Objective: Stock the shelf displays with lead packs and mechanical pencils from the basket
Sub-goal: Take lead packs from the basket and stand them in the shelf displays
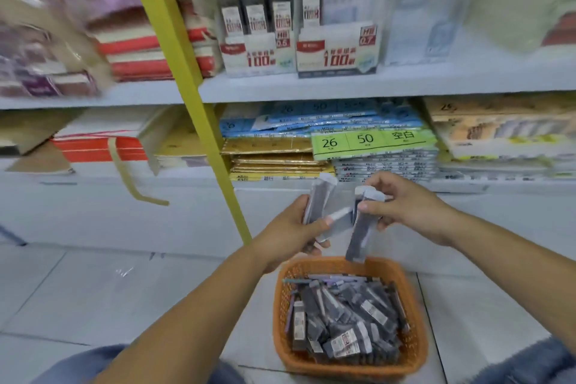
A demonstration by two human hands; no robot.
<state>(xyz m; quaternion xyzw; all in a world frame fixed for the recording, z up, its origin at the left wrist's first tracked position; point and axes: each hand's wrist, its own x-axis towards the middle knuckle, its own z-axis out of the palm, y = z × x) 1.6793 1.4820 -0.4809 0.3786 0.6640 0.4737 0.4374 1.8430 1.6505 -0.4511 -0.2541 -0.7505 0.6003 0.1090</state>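
Denim knees (78,365) frame one orange mesh basket (280,321) on pale floor tiles (93,290). It is heaped with dark lead packs (343,315), too many to count, and a few purple mechanical pencils (336,279) at its far edge. The left hand (290,234) grips a small fan of packs (321,206), perhaps three. The right hand (405,203) pinches one pack (358,237) hanging over the basket. Two display boxes stand on the white shelf (436,78). The left box (258,53), marked "0.5", holds three packs; the right box (336,56), marked "0.7", holds one. Both read "100". A green label (371,140) below reads "26", "50", "空白".
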